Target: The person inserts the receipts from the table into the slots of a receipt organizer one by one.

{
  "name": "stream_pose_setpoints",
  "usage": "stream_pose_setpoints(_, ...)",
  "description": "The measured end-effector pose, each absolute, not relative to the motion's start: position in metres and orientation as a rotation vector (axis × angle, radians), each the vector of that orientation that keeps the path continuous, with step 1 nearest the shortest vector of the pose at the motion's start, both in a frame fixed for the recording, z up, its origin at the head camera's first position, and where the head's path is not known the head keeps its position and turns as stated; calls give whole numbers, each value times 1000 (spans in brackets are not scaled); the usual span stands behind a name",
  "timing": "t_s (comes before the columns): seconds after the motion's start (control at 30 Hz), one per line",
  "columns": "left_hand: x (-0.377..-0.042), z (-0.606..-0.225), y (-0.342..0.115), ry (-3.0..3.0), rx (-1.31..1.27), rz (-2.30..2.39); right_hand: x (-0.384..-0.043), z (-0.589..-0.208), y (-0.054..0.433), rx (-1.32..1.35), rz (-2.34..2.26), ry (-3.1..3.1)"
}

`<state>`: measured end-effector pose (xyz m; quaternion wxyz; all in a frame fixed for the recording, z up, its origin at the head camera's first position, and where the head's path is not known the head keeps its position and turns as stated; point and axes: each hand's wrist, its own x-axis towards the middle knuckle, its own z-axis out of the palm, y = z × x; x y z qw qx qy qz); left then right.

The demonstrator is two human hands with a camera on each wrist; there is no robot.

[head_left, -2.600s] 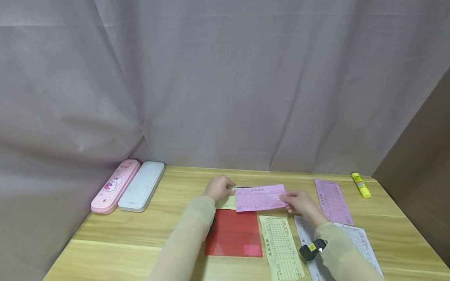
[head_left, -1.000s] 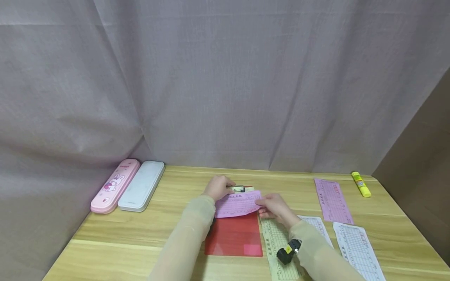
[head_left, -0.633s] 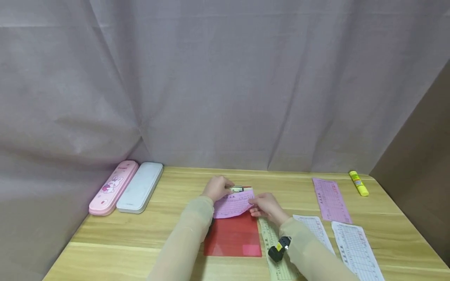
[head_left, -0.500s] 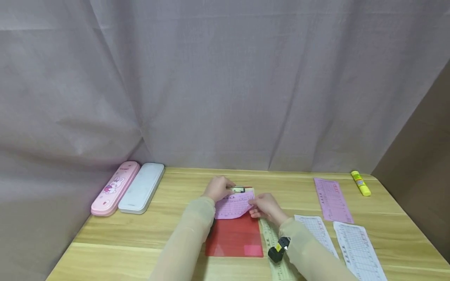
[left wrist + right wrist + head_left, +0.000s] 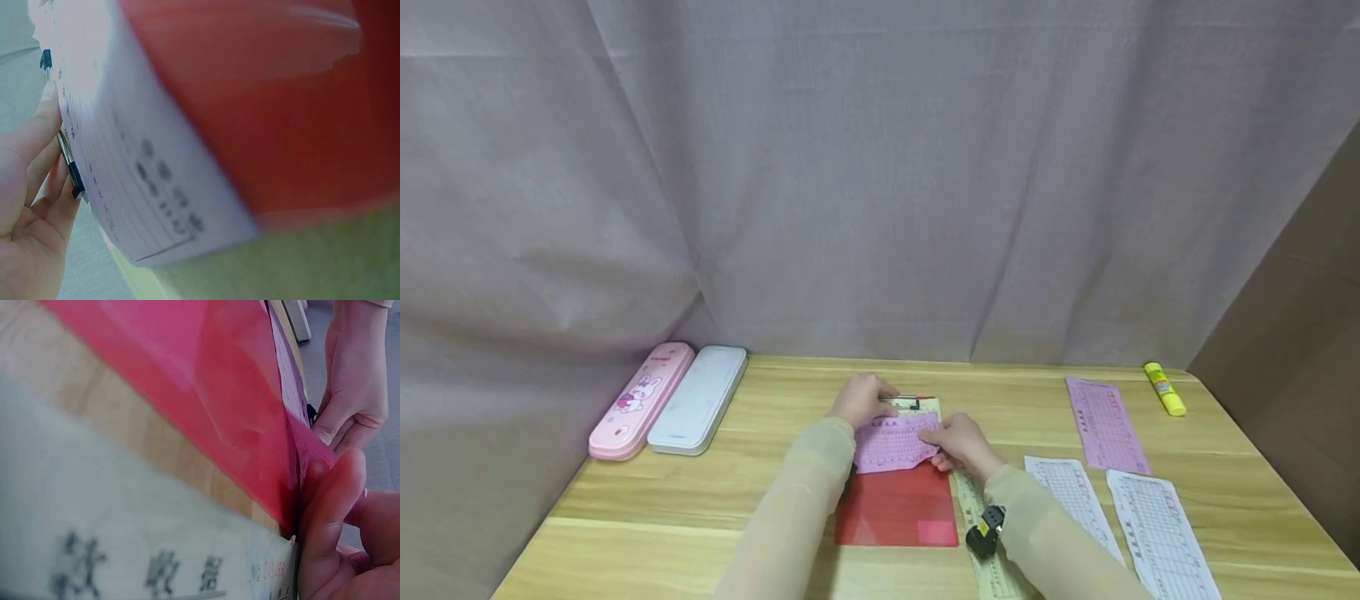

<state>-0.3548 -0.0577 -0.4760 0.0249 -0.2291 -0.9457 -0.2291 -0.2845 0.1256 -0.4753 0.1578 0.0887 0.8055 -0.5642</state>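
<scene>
My right hand pinches the right edge of a printed purple slip between thumb and fingers, and the paper puckers a little beside my grip. My left hand, further out and to the left, has its thumb and fingers closed on the metal clip with black ends. The purple slip stretches between my two hands, just this side of the clip; I can't tell whether any of its edge is caught there. A pale yellow slip shows at the clip, beyond the purple one.

Beneath the purple slip and toward me from both hands lies the red clipboard. Below my right hand, partly under its sleeve, is another yellow slip, with a black wrist camera above it. To the right of that hand, two white slips lie side by side on the tabletop; further out are a second purple slip and, beyond it, a yellow glue stick.

Well to the left of my left hand, a white case sits next to a pink case with a rabbit on it. A grey curtain hangs beyond everything.
</scene>
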Motion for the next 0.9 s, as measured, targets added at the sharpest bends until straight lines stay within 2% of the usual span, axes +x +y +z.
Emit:
stream_pose_setpoints(0.3, -355, -475, -57, -2894, -745, -660, -284, -475, 124, 229, -1542, 2412)
stream_pose_setpoints(0.53, -355, -476, -51, -2843, -883, -406, -284, -478, 122, 230, -1543, 2421)
stream_pose_setpoints(0.9, -353, -475, -47, -2837, -845, -353, -289, -480, 122, 243, -1488, 2445)
